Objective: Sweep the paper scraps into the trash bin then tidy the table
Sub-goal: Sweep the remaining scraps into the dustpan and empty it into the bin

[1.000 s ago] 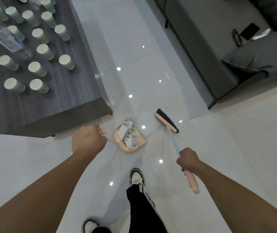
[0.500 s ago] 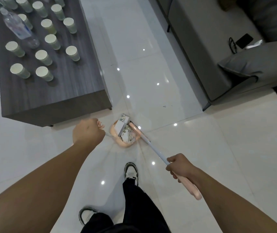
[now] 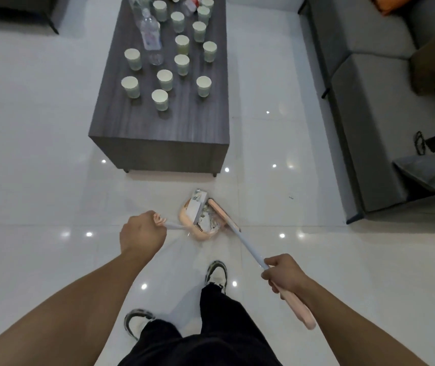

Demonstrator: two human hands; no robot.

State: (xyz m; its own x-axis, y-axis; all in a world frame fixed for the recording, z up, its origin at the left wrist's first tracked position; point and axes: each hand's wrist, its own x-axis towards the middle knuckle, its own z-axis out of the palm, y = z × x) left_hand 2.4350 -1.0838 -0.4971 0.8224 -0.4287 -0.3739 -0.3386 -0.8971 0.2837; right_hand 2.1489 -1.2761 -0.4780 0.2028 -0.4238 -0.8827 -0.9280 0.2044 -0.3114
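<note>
Our left hand (image 3: 142,235) grips the dustpan (image 3: 198,220) handle to steady it on the floor, while our right hand (image 3: 285,272) holds the broom (image 3: 233,227) — its head pressed against the pan's mouth. The paper scraps (image 3: 198,204) sit piled inside (no bin in view), just short of the table (image 3: 163,128).

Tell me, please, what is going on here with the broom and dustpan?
A person is sweeping the white tiled floor. The left hand grips the handle of a peach plastic dustpan loaded with paper scraps. The right hand grips a long-handled peach broom, its head against the pan's mouth. The dark wooden coffee table carries many pale green paper cups and a clear plastic bottle.
</note>
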